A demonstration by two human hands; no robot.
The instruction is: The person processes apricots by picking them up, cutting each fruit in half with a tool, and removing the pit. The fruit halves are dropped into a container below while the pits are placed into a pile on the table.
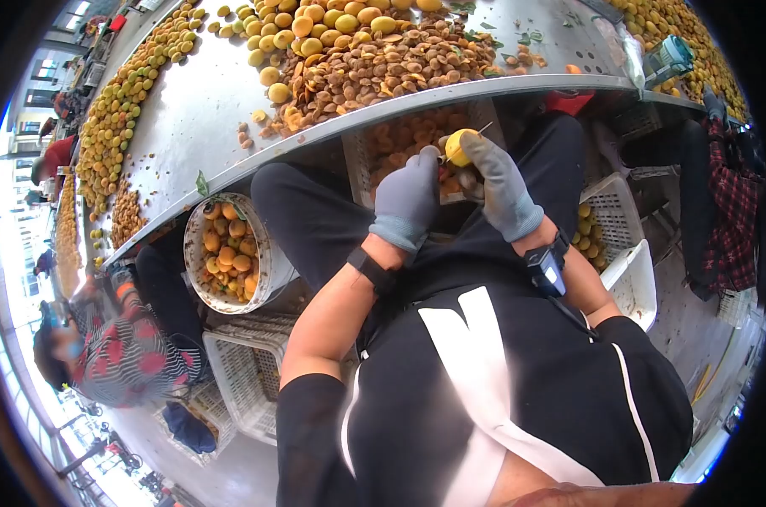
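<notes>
Both my hands wear grey gloves and meet above my lap, near the table edge. My right hand [505,182] is closed round a yellow apricot [458,148], its thumb and fingers pressed on the fruit. Close against the apricot's left side is my left hand [408,190], its fingers curled shut. A thin pointed blade [486,128] sticks out beyond the fruit. It lines up with a bit of red at my left fingers, apparently the handle of a small knife; the grip itself is mostly hidden. Below the hands stands a crate [357,165] with orange apricot halves.
A metal table [193,101] carries a heap of brown pits [383,68] and whole apricots [315,21]. A white bucket [269,258] of apricots stands at my left, beside a white crate [248,389]. Co-workers sit on both sides. A teal-lidded jar [668,59] is at right.
</notes>
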